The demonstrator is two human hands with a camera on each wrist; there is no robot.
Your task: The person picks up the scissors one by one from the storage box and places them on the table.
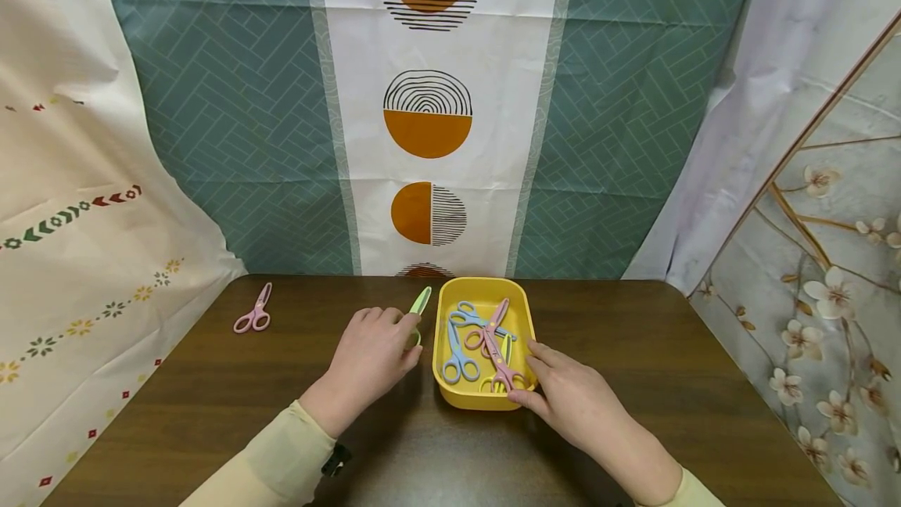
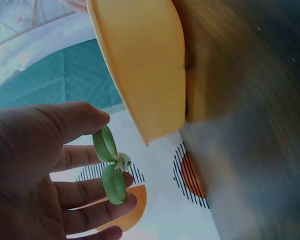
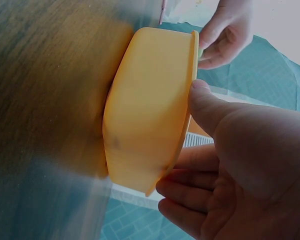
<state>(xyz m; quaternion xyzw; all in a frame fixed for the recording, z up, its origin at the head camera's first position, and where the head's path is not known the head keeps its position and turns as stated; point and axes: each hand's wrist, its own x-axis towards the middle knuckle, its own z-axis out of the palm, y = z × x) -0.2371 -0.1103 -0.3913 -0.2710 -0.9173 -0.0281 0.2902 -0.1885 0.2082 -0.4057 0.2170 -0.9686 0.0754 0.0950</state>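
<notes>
My left hand (image 1: 376,346) holds a pair of green scissors (image 1: 421,301) just left of a yellow bin (image 1: 479,400), blades pointing up and away. In the left wrist view the thumb and fingers pinch their green handle loops (image 2: 114,185). My right hand (image 1: 573,393) grips the bin's near right corner, the thumb on the rim at the front and the fingers along the right side. Inside the bin lie several scissors: blue scissors (image 1: 454,350), pink scissors (image 1: 497,362) on top, and yellow-green scissors (image 1: 506,346) partly hidden beneath.
A pair of pink scissors (image 1: 257,310) lies at the far left of the dark wooden table (image 1: 633,350). Behind the table hangs a green and white patterned cloth (image 1: 598,139), with further patterned cloths on both sides.
</notes>
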